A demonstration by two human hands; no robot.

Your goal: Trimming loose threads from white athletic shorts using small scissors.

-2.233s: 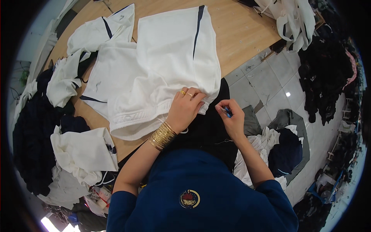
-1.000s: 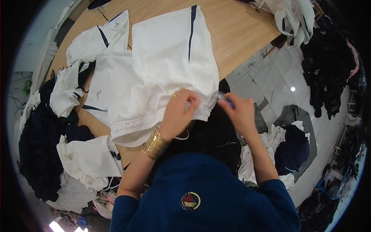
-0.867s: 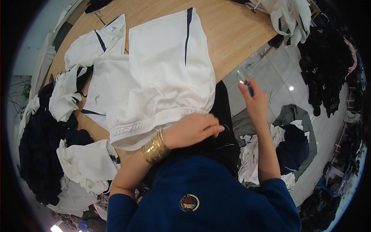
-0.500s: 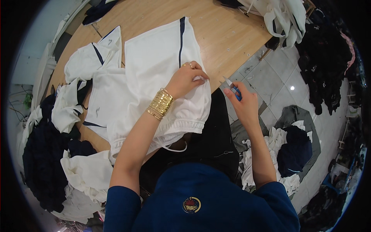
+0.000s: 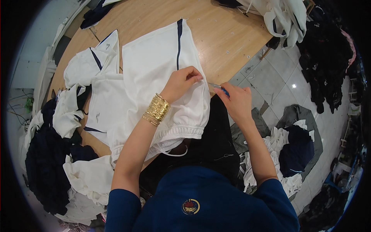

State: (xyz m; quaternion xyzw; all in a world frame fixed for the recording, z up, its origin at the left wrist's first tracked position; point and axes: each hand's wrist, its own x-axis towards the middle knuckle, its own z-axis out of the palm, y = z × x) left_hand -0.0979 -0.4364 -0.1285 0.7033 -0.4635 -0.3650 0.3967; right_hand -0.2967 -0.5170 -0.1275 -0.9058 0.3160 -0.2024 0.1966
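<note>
White shorts (image 5: 148,58) with a navy side stripe, gathered elastic waistband and white drawstring lie across the table edge and my lap. My left hand (image 5: 183,83), with gold bangles at the wrist, rests on them, thumb and fingers pinched together at the right side edge. Any loose thread there is too small to make out. Just right of that edge, my right hand (image 5: 237,101) closes round small thread snips (image 5: 225,92) with blue handles. Their metal blades point left toward the pinched spot, a short gap from my left fingertips.
The wooden table (image 5: 222,40) stretches ahead. More white garments (image 5: 92,62) with navy trim lie at left, beside a dark navy heap (image 5: 46,154). White clothes (image 5: 286,19) hang over the far right corner. On the tiled floor (image 5: 266,77), a mixed pile (image 5: 295,150) sits at right.
My right hand has moved left with the snips, bringing the blades close to the shorts' edge. My left hand has shifted slightly left and down, and the shorts a little with it.
</note>
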